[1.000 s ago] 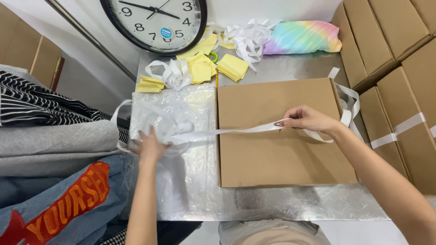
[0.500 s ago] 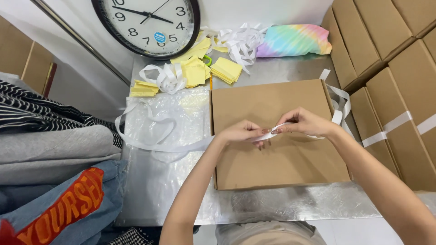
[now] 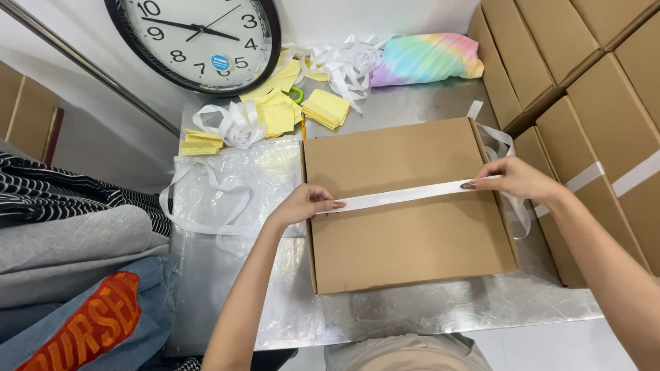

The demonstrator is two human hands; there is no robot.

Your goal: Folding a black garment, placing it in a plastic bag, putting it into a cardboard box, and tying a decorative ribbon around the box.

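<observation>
Surface: a shiny metal table (image 3: 426, 309) fills the middle, reflecting soft even light.
Wall: plain white (image 3: 385, 17), at 12 o'clock.
Clock: a round black-rimmed wall clock (image 3: 196, 41) leans at 11 o'clock.
Rail: a thin metal bar (image 3: 89, 69) slants at 10 o'clock.
Stacks: brown cartons (image 3: 591, 75) at 2 o'clock; folded clothes (image 3: 69, 247) at 8 o'clock.

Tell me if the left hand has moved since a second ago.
Yes. The left hand went from the clear plastic bag rightward to the cardboard box edge.
</observation>
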